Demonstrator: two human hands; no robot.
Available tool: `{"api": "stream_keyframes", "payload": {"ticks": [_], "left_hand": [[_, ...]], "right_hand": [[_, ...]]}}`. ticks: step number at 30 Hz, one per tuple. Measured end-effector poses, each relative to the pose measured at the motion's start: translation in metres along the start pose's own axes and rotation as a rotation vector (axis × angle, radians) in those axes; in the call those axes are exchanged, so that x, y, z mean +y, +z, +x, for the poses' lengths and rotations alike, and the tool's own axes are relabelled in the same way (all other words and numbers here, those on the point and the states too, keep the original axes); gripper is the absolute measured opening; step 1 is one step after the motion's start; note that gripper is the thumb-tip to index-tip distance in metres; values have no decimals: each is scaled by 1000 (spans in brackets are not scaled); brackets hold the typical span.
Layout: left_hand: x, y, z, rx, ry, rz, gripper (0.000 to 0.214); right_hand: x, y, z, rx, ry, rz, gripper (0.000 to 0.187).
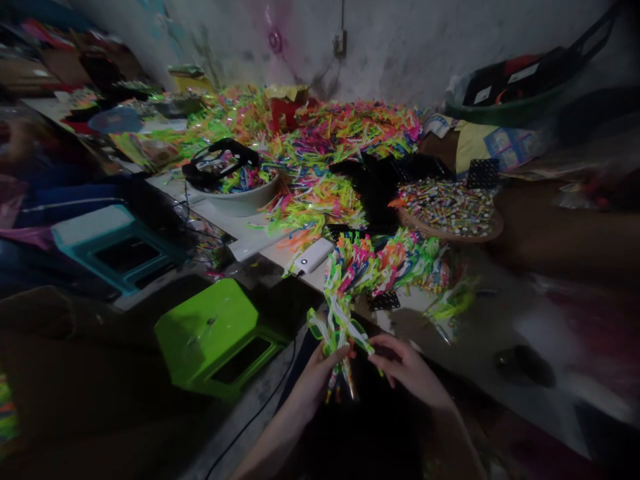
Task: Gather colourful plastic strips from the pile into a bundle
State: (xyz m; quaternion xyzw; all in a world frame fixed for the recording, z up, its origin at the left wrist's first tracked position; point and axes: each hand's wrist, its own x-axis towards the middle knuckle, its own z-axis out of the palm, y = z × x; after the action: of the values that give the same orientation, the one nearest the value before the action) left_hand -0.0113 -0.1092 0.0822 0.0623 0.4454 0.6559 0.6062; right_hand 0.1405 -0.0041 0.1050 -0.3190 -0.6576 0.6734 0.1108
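Observation:
My left hand is closed around a small bundle of neon green and white strands; thin striped sticks hang below its fingers. Beside it, my right hand pinches the end of a green-and-white strand that runs out to the right of the bundle. What these strands are exactly I cannot make out. Just beyond my hands lies a row of similar strands in green, pink, orange and white on the table. A white power bank with a cable rests at its left.
Heaps of neon strands cover the table's far side. A round tray holds many small striped pieces. Black perforated racks lie nearby. Left stand a grey basin, a green stool and a teal stool. Another person's arm blurs at far left.

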Motion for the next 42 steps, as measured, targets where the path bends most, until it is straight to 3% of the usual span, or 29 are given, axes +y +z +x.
{"api": "stream_keyframes", "payload": {"ticks": [4, 6, 12, 15, 19, 24, 32, 38, 42], "left_hand": [[6, -5, 3, 5, 15, 3, 36], [8, -8, 4, 19, 13, 1, 35], [13, -18, 7, 122, -33, -33, 43], [16, -19, 8, 148, -30, -55, 50], [19, -19, 10, 174, -24, -52, 54], [22, -20, 13, 192, -27, -75, 53], [22, -23, 19, 171, -33, -75, 53], [25, -17, 15, 161, -30, -40, 47], [26, -11, 10, 116, 1, -12, 45]], "right_hand": [[-7, -15, -9, -52, 12, 72, 24], [-8, -19, -9, 1, -28, 122, 22], [10, -23, 31, 492, -89, 254, 34], [25, -26, 62, 612, -75, 275, 42], [43, -29, 87, 615, -37, 219, 49], [53, -31, 95, 643, 12, 27, 53], [52, -36, 105, 624, 4, -248, 53], [48, -33, 112, 590, 71, -239, 51], [37, -31, 102, 685, 96, -431, 41]]}}
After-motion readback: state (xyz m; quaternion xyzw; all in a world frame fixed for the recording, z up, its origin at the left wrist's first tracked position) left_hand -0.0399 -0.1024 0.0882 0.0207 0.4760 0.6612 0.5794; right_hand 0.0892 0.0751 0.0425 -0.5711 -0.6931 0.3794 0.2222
